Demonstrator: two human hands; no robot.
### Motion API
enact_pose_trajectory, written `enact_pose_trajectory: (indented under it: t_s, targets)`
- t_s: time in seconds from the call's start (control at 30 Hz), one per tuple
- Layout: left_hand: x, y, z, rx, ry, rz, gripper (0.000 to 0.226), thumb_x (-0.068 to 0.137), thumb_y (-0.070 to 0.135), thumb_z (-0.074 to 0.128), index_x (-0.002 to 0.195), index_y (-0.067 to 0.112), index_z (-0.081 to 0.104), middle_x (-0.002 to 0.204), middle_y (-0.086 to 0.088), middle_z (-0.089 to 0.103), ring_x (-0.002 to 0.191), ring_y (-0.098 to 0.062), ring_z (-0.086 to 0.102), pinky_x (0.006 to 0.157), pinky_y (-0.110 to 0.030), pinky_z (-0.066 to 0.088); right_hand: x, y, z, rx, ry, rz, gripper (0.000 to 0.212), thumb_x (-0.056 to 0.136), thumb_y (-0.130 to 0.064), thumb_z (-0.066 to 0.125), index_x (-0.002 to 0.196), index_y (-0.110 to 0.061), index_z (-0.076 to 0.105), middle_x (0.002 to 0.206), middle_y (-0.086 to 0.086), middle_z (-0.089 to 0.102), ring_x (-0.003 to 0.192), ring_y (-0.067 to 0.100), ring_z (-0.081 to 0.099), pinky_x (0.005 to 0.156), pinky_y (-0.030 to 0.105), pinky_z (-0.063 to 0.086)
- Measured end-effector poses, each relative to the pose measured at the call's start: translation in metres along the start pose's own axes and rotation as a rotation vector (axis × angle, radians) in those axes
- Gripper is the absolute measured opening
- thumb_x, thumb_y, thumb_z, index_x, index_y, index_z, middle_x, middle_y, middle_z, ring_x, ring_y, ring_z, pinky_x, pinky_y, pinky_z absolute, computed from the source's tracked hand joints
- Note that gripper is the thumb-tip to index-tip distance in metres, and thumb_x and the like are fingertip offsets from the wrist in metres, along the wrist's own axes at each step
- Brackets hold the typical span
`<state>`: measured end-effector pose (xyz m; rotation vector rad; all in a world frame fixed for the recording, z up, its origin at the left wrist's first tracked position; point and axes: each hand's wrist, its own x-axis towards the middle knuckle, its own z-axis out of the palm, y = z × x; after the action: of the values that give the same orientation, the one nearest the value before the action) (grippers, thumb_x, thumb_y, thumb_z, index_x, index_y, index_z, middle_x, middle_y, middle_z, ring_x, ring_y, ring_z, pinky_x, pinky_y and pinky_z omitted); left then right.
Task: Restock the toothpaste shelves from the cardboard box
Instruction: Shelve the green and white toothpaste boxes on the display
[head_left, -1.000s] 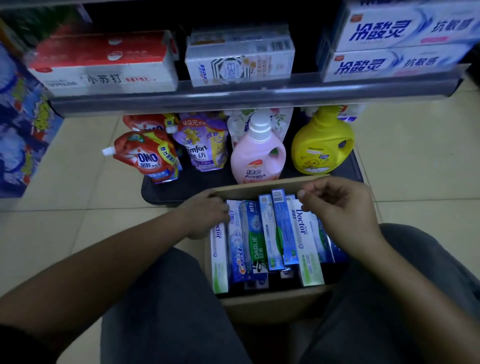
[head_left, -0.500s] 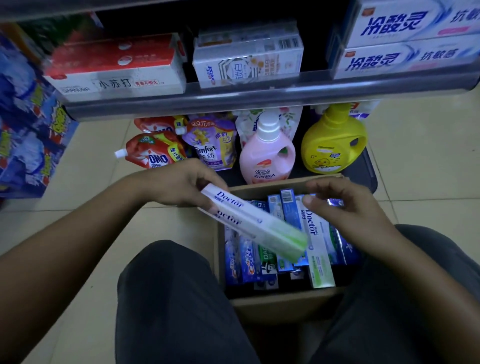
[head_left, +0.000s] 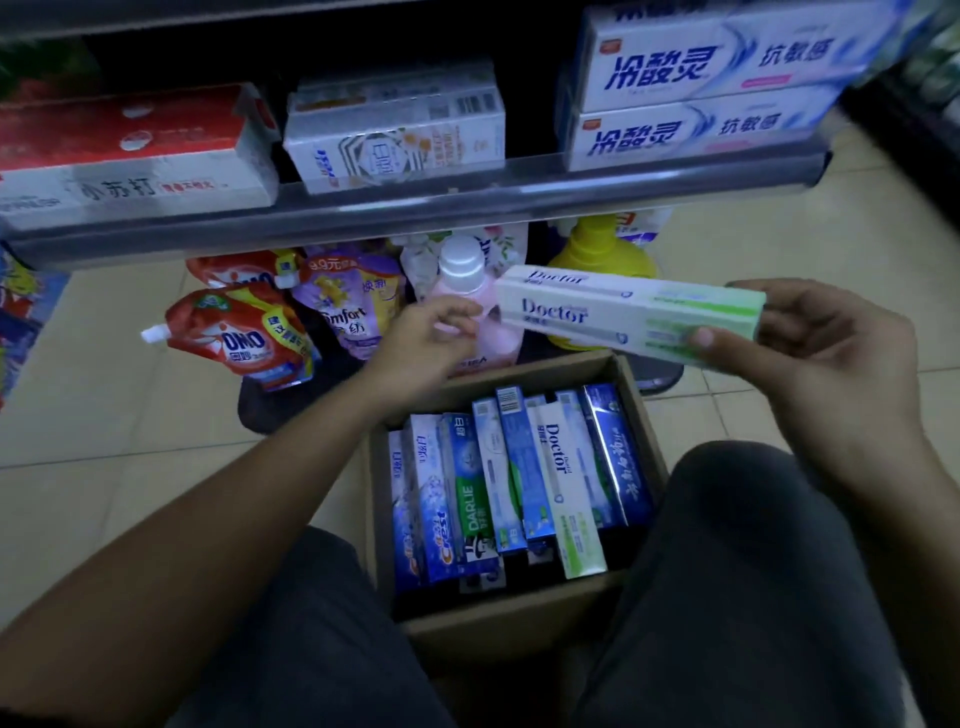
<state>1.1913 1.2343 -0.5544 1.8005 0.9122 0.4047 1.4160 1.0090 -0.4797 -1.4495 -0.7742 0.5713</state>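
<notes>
The step in hand is shelving one Doctor carton (head_left: 597, 312), held above the cardboard box (head_left: 493, 629). Our right hand (head_left: 831, 364) grips its green end; our left hand (head_left: 426, 343), loosely curled, holds nothing. Next it probably needs a free gap on the shelf (head_left: 363, 218) beyond the box.

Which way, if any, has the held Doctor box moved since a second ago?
Yes. The Doctor toothpaste box rose from the left end of the cardboard box and moved right; the right hand holds it above the far edge.

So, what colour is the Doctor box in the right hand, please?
Doctor box is white, fading to green; head view.
</notes>
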Motion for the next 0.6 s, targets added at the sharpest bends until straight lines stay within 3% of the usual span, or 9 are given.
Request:
enact_pose_trajectory:
  t_s: [0.07, 0.17, 0.23, 0.3, 0.37, 0.43, 0.5, 0.6]
  targets:
    - [0.009, -0.010, 0.030, 0.326, -0.146, 0.047, 0.041, 0.089, 0.002, 0.068, 0.127, 0.014, 0.066, 0.112, -0.003, 0.067, 0.106, -0.025, 0.067, 0.091, -0.041, 0.055, 0.001, -0.002, -0.015, 0.041, 0.079, 0.001, 0.032, 0.070, -0.019, 0.085, 0.100, -0.013, 0.073, 0.099, 0.006, 0.079, 0.092, 0.025, 0.076, 0.085, 0.034, 0.061]
    - [0.020, -0.016, 0.070, 0.676, -0.437, 0.113, 0.067, 0.083, 0.016, 0.070, 0.147, 0.023, 0.052, 0.136, -0.009, 0.061, 0.120, -0.030, 0.060, 0.093, -0.043, 0.054, -0.002, -0.002, -0.026, 0.068, 0.140, 0.035, 0.035, 0.069, -0.020, 0.083, 0.101, -0.013, 0.071, 0.098, 0.006, 0.079, 0.092, 0.024, 0.076, 0.083, 0.031, 0.060]
    - [0.027, -0.020, 0.092, 0.858, -0.541, 0.173, 0.083, 0.083, 0.030, 0.073, 0.157, 0.024, 0.038, 0.151, -0.008, 0.050, 0.133, -0.030, 0.051, 0.105, -0.044, 0.047, -0.006, -0.001, -0.028, 0.074, 0.142, 0.054, 0.037, 0.070, -0.016, 0.082, 0.105, -0.009, 0.070, 0.098, 0.006, 0.079, 0.094, 0.026, 0.076, 0.083, 0.030, 0.061]
    - [0.031, -0.027, 0.108, 1.001, -0.613, 0.170, 0.093, 0.083, 0.051, 0.071, 0.161, 0.027, 0.028, 0.158, -0.003, 0.042, 0.143, -0.028, 0.038, 0.120, -0.047, 0.028, -0.010, 0.002, -0.030, 0.080, 0.130, 0.075, 0.041, 0.072, -0.012, 0.080, 0.110, -0.001, 0.069, 0.099, 0.009, 0.079, 0.096, 0.029, 0.076, 0.085, 0.032, 0.061]
    - [0.030, -0.035, 0.117, 1.041, -0.635, 0.145, 0.095, 0.080, 0.062, 0.069, 0.159, 0.027, 0.030, 0.151, -0.001, 0.048, 0.142, -0.027, 0.036, 0.123, -0.049, 0.013, -0.013, 0.003, -0.030, 0.091, 0.127, 0.093, 0.045, 0.072, -0.010, 0.079, 0.113, 0.005, 0.066, 0.100, 0.013, 0.078, 0.098, 0.032, 0.075, 0.087, 0.035, 0.061]
    - [0.027, -0.039, 0.118, 0.995, -0.607, 0.168, 0.083, 0.075, 0.061, 0.072, 0.146, 0.030, 0.044, 0.127, 0.002, 0.059, 0.132, -0.024, 0.043, 0.119, -0.047, 0.009, -0.013, 0.002, -0.031, 0.102, 0.131, 0.106, 0.047, 0.072, -0.008, 0.079, 0.114, 0.008, 0.065, 0.100, 0.015, 0.078, 0.098, 0.035, 0.075, 0.086, 0.036, 0.061]
    - [0.024, -0.041, 0.118, 0.923, -0.570, 0.198, 0.068, 0.072, 0.055, 0.076, 0.131, 0.033, 0.050, 0.109, 0.005, 0.061, 0.122, -0.021, 0.048, 0.118, -0.044, 0.008, -0.012, 0.000, -0.029, 0.110, 0.134, 0.116, 0.049, 0.071, -0.009, 0.078, 0.115, 0.010, 0.065, 0.100, 0.016, 0.078, 0.097, 0.035, 0.075, 0.085, 0.035, 0.061]
    - [0.023, -0.040, 0.112, 0.805, -0.512, 0.192, 0.069, 0.069, 0.047, 0.082, 0.128, 0.033, 0.050, 0.113, 0.005, 0.061, 0.117, -0.020, 0.050, 0.115, -0.041, 0.017, -0.011, -0.004, -0.026, 0.126, 0.146, 0.124, 0.050, 0.070, -0.008, 0.078, 0.114, 0.010, 0.064, 0.099, 0.015, 0.078, 0.094, 0.033, 0.076, 0.085, 0.036, 0.062]
